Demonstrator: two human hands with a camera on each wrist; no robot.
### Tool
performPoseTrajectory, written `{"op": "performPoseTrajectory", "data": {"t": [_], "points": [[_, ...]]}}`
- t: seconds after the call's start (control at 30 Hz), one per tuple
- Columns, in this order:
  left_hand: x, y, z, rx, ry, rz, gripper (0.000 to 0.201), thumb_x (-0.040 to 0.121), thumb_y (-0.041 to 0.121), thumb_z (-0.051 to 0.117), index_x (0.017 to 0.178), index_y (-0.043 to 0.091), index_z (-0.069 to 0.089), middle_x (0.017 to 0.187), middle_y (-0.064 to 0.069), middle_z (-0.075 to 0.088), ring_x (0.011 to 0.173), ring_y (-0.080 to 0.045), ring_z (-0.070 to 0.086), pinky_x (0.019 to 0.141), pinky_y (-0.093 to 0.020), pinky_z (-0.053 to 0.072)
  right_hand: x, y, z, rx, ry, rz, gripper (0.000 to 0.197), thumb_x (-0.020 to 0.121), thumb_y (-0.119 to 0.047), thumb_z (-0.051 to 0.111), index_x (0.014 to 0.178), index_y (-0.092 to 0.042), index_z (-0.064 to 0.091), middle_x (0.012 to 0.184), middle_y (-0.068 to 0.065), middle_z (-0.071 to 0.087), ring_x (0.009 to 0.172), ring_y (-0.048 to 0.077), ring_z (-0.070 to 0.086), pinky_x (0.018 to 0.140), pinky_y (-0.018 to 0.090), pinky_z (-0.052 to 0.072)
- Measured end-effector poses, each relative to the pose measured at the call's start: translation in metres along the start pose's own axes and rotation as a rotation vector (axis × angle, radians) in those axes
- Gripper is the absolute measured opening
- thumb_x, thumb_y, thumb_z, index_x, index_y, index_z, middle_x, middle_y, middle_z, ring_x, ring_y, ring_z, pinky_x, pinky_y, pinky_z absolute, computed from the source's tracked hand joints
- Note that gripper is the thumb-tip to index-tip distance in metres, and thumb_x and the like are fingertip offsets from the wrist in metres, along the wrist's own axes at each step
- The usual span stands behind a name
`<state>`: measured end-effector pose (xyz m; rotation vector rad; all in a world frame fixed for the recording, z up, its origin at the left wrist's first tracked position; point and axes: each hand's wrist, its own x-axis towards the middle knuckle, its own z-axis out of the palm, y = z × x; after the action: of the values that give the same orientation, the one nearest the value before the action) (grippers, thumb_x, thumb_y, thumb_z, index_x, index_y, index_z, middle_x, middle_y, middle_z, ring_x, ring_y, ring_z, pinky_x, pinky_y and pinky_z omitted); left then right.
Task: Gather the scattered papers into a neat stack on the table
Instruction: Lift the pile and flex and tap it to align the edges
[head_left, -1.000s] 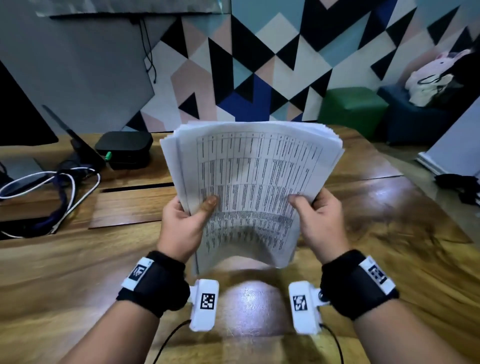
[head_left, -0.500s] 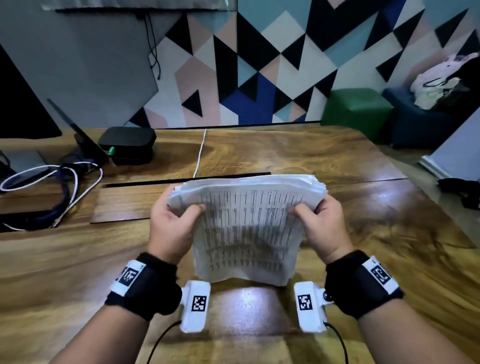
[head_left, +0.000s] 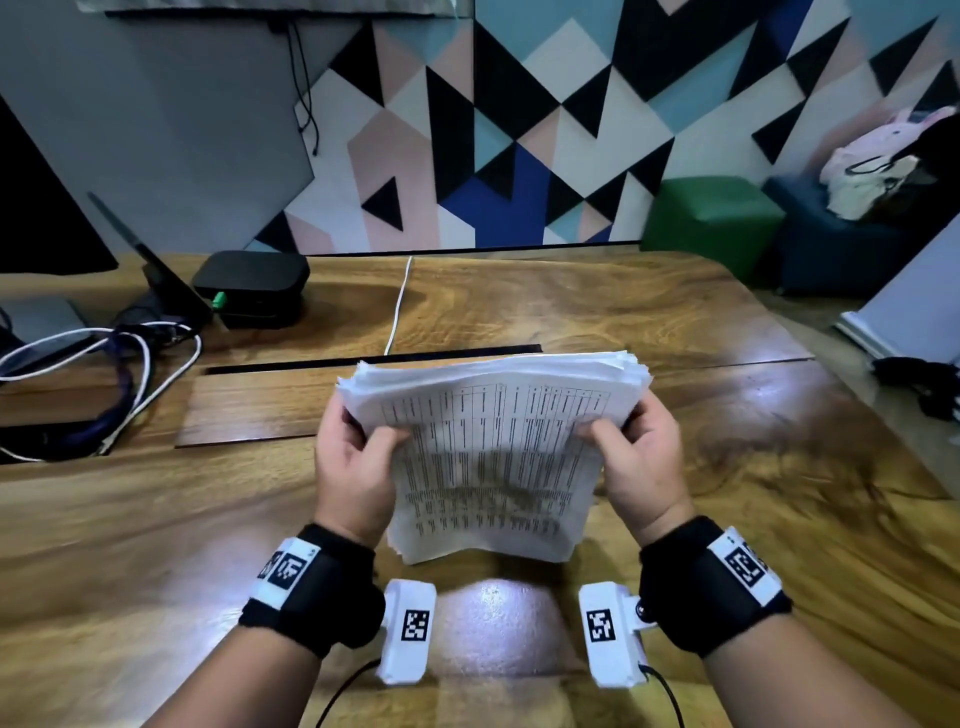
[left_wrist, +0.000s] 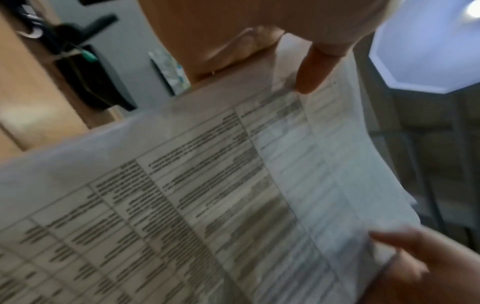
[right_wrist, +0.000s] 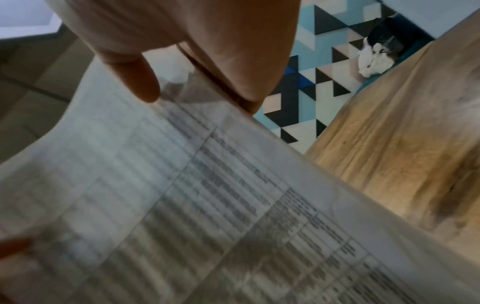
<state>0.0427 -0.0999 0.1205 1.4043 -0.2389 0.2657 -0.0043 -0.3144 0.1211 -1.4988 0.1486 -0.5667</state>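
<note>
A thick stack of white papers (head_left: 488, 457) printed with tables is held between both hands over the wooden table (head_left: 156, 519). My left hand (head_left: 358, 457) grips its left edge, thumb on the top sheet. On the right edge my right hand (head_left: 631, 457) grips the same way. The stack tilts toward me, its lower edge near the tabletop and its far edges fanned unevenly. The left wrist view shows the printed sheet (left_wrist: 207, 195) under my left thumb (left_wrist: 314, 74). In the right wrist view the sheet (right_wrist: 182, 205) lies under my right thumb (right_wrist: 135, 78).
A black box (head_left: 249, 286), a slanted dark tablet and looped white and dark cables (head_left: 119, 374) lie at the back left. A white cable (head_left: 397, 306) runs down to a slot in the table. Green (head_left: 711, 218) and blue stools stand beyond the far right corner.
The stack has come down from upright in front of the wall to a low tilt near the table. Both hands slid from its lower part to its upper side edges.
</note>
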Motion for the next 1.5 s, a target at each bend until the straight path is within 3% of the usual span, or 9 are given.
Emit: {"op": "performPoseTrajectory", "data": {"t": [0.5, 0.6, 0.8, 1.0, 1.07, 1.17, 1.3, 1.4, 1.5], "points": [[-0.007, -0.007, 0.003, -0.013, -0.022, -0.072, 0.037, 0.079, -0.020, 0.042, 0.108, 0.000, 0.054, 0.091, -0.005, 0.063, 0.080, -0.003, 0.062, 0.069, -0.017, 0.052, -0.004, 0.007, 0.002, 0.014, 0.028, 0.028, 0.039, 0.075, 0.016, 0.058, 0.097, -0.016, 0.060, 0.080, -0.008, 0.070, 0.074, 0.000, 0.065, 0.065, 0.015, 0.052], [-0.005, -0.007, 0.000, -0.043, 0.023, -0.068, 0.030, 0.078, -0.019, 0.041, 0.101, -0.004, 0.051, 0.085, -0.006, 0.059, 0.072, 0.001, 0.060, 0.064, -0.015, 0.050, -0.002, 0.010, -0.002, 0.061, 0.025, 0.055, 0.033, 0.068, 0.001, 0.057, 0.092, -0.021, 0.061, 0.079, -0.006, 0.067, 0.075, 0.013, 0.063, 0.060, 0.024, 0.049], [-0.005, -0.009, -0.001, 0.031, 0.024, -0.112, 0.028, 0.077, -0.018, 0.047, 0.100, -0.003, 0.053, 0.084, -0.007, 0.061, 0.071, -0.002, 0.060, 0.064, -0.017, 0.051, -0.006, 0.015, -0.004, 0.071, -0.002, 0.125, 0.024, 0.065, -0.002, 0.055, 0.087, -0.002, 0.066, 0.071, -0.009, 0.071, 0.070, 0.004, 0.064, 0.060, 0.017, 0.050], [-0.027, -0.046, -0.010, 0.187, 0.029, -0.355, 0.031, 0.085, -0.014, 0.053, 0.093, 0.015, 0.061, 0.088, 0.003, 0.072, 0.083, -0.007, 0.068, 0.088, -0.042, 0.057, -0.023, 0.043, 0.000, -0.060, -0.041, 0.302, 0.015, 0.088, 0.009, 0.055, 0.089, -0.001, 0.067, 0.071, -0.005, 0.071, 0.066, 0.007, 0.062, 0.058, 0.015, 0.048], [-0.031, -0.042, 0.001, 0.181, 0.062, -0.303, 0.033, 0.089, -0.010, 0.051, 0.099, 0.021, 0.058, 0.098, 0.002, 0.069, 0.087, -0.004, 0.067, 0.087, -0.033, 0.056, -0.025, 0.036, 0.008, -0.067, 0.001, 0.249, 0.011, 0.091, 0.002, 0.053, 0.090, 0.003, 0.064, 0.072, 0.005, 0.062, 0.063, 0.013, 0.053, 0.049, 0.014, 0.042], [-0.032, -0.029, 0.019, 0.117, 0.130, -0.183, 0.028, 0.094, -0.006, 0.049, 0.114, 0.013, 0.054, 0.103, 0.003, 0.066, 0.093, 0.002, 0.064, 0.081, -0.016, 0.050, -0.025, 0.025, 0.016, -0.005, 0.101, 0.142, 0.015, 0.093, 0.000, 0.052, 0.095, -0.011, 0.062, 0.066, -0.012, 0.068, 0.057, -0.003, 0.056, 0.052, 0.006, 0.044], [-0.052, -0.041, 0.023, 0.119, 0.191, -0.303, 0.046, 0.088, 0.018, 0.057, 0.132, 0.010, 0.047, 0.121, -0.011, 0.064, 0.116, -0.022, 0.059, 0.100, -0.046, 0.049, -0.045, 0.039, 0.028, -0.043, 0.134, 0.159, 0.023, 0.093, 0.005, 0.050, 0.105, -0.012, 0.060, 0.082, -0.021, 0.073, 0.080, -0.011, 0.065, 0.069, 0.006, 0.047], [-0.058, -0.049, 0.013, 0.090, 0.207, -0.388, 0.045, 0.081, 0.008, 0.063, 0.125, 0.007, 0.053, 0.113, -0.014, 0.067, 0.110, -0.032, 0.062, 0.092, -0.047, 0.054, -0.052, 0.050, 0.020, -0.026, 0.134, 0.257, 0.029, 0.087, 0.013, 0.055, 0.089, -0.016, 0.062, 0.075, -0.020, 0.074, 0.072, -0.009, 0.066, 0.066, 0.010, 0.049], [-0.041, -0.047, 0.003, 0.097, 0.180, -0.324, 0.027, 0.078, 0.004, 0.061, 0.105, 0.004, 0.062, 0.095, -0.008, 0.070, 0.089, -0.014, 0.069, 0.083, -0.037, 0.058, -0.038, 0.041, 0.010, -0.008, 0.115, 0.233, 0.032, 0.081, 0.020, 0.058, 0.081, -0.013, 0.063, 0.067, -0.019, 0.073, 0.066, -0.008, 0.066, 0.061, 0.009, 0.050]]}}
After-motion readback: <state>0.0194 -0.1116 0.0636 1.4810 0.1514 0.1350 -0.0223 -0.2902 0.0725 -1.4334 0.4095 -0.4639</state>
